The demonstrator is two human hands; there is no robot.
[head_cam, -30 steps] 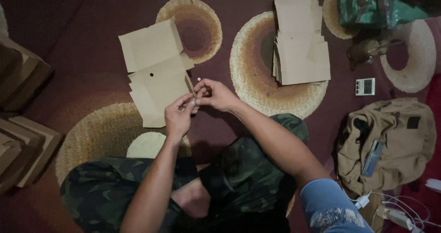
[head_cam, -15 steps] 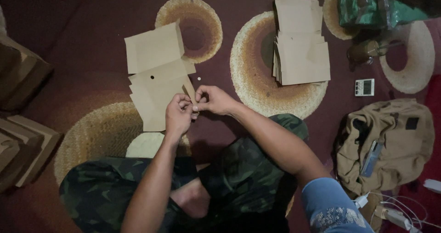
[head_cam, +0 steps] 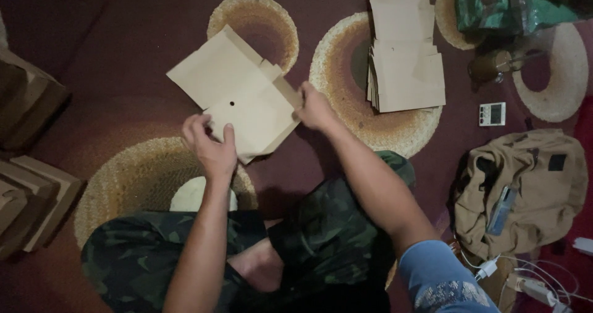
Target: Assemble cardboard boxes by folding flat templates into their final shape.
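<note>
Raised now, both hands [head_cam: 259,128] grip cardboard sheet [head_cam: 247,100] (stack [head_cam: 404,54] beyond).

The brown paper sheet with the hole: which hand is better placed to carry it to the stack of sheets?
Probably the right hand: it grips the brown paper sheet at the edge nearer the stack, while the left hand holds the far corner.

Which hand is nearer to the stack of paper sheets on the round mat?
Right. The right hand is just left of the stack; the left hand is farther left, both holding a paper piece.
</note>
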